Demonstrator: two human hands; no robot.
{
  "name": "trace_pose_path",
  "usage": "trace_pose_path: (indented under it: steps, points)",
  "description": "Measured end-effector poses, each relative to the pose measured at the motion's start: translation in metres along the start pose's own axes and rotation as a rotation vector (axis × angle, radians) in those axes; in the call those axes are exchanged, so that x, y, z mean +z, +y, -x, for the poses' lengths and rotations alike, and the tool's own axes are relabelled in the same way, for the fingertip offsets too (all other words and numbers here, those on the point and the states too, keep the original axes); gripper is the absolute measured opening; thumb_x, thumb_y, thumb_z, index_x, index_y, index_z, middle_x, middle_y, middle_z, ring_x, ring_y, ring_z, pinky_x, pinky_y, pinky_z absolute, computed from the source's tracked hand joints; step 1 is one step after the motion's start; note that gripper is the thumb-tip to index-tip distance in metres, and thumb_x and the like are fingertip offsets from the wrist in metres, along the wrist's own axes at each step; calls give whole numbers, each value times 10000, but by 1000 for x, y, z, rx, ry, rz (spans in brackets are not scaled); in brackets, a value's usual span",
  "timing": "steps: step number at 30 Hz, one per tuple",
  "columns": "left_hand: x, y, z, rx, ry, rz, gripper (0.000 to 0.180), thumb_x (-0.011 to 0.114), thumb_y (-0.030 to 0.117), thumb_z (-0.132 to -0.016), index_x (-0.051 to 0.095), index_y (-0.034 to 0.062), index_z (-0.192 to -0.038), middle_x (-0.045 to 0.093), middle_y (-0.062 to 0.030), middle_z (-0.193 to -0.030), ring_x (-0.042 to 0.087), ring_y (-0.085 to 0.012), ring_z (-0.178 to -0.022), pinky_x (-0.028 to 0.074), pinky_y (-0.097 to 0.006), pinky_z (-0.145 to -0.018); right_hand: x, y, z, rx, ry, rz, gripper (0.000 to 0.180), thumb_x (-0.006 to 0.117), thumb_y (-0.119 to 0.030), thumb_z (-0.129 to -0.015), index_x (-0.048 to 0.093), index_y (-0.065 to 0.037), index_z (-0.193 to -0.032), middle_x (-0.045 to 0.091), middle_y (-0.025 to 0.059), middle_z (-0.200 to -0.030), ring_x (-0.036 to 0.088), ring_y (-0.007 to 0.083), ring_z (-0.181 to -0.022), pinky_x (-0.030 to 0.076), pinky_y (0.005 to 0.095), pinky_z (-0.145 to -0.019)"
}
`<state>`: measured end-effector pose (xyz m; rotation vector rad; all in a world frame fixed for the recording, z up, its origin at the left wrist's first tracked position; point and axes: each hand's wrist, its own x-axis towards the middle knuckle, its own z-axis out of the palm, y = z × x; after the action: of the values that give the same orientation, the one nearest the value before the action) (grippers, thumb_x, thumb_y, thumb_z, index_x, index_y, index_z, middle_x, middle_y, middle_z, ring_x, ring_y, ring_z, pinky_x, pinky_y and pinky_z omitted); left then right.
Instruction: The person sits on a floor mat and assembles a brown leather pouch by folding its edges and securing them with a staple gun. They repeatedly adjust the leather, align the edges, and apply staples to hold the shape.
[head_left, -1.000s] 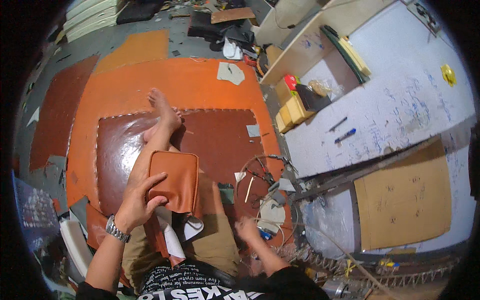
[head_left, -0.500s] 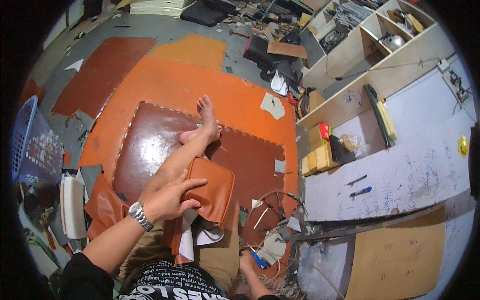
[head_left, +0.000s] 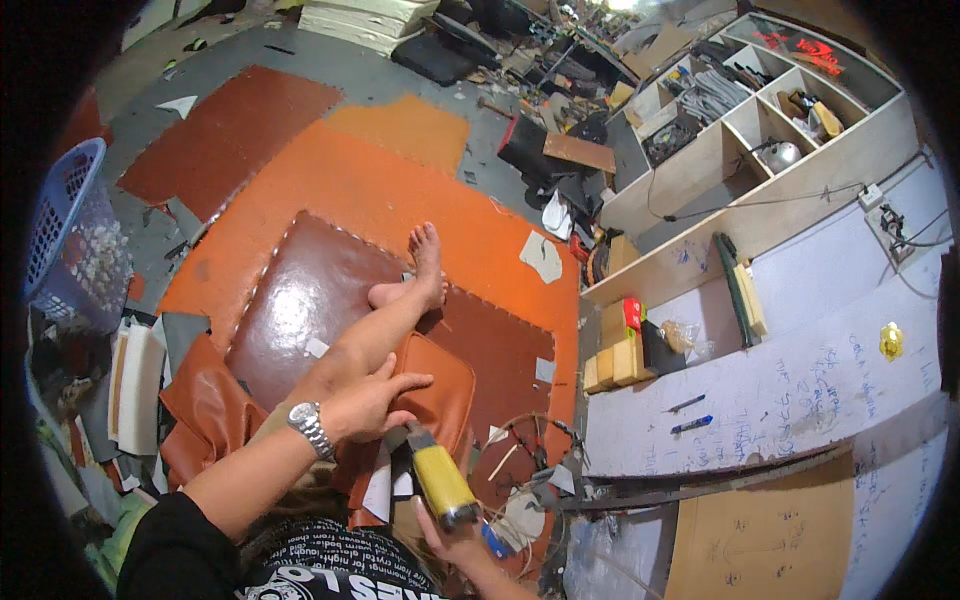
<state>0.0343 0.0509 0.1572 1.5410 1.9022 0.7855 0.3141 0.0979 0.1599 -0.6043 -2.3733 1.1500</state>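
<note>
Holding: a yellow-handled tool is gripped at its butt end by the right hand, closed round it, with the dark metal head aimed up at the leather piece.
Pressing: the left hand is laid open and flat, fingers spread, on the tan leather piece, which is pinned over the person's lap and outstretched leg.
Progress: the piece appears already cut and shaped, with a raised seam run along its rounded edge; the tool head is set at its near edge, so the edge work is judged under way, not finished. How much edge is left cannot be told.
Look of the piece: orange-brown, smooth, slightly padded, rounded corners, partly hidden beneath the hand.
Beyond: a bare foot is rested on a glossy dark brown mat, laid over an orange mat.
Far: wooden shelves are crowded with clutter.
</note>
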Motion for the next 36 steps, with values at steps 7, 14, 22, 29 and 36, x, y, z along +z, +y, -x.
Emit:
trace_pose_path:
  steps: [7,14,22,29,36]
  points:
    - [1,-3,-3,-30,-79,67,832,765,123,-962,368,280,-1675,183,-604,-1572,643,-589,-1248,546,-463,-1116,33,-18,-21,112,137,-75,468,839,-92,-895,657,14,-1313,802,178,-1030,818,307,-915,631,394,-824]
    - [6,-4,-7,-26,-50,96,798,751,138,-984,368,267,-1673,208,-571,-1595,571,-593,-1351,508,-469,-1171,38,-20,-14,287,111,-3,478,828,-66,-903,651,2,-1342,790,176,-1089,800,262,-994,619,387,-891]
    - [-20,5,1,-9,154,-131,735,891,307,-887,571,218,-1543,656,-231,-1439,601,-425,-1362,498,-471,-1124,-21,24,2,591,91,-425,402,808,-160,-984,650,-24,-1326,726,42,-1059,698,121,-812,586,288,-694]
    - [-26,25,-11,-104,124,17,1044,958,28,-706,427,46,-1605,493,-216,-1640,553,-382,-1475,506,-445,-1182,-75,117,46,781,135,-428,461,849,-347,-959,694,-34,-1261,695,-4,-852,626,104,-660,521,302,-588]
    - [-3,35,-20,-155,301,-271,887,906,24,-704,494,23,-1490,558,-210,-1478,667,-444,-1196,591,-498,-968,11,227,155,1022,57,94,844,706,-437,-1005,395,-12,-1665,620,358,-1470,617,499,-1365,494,517,-1150]
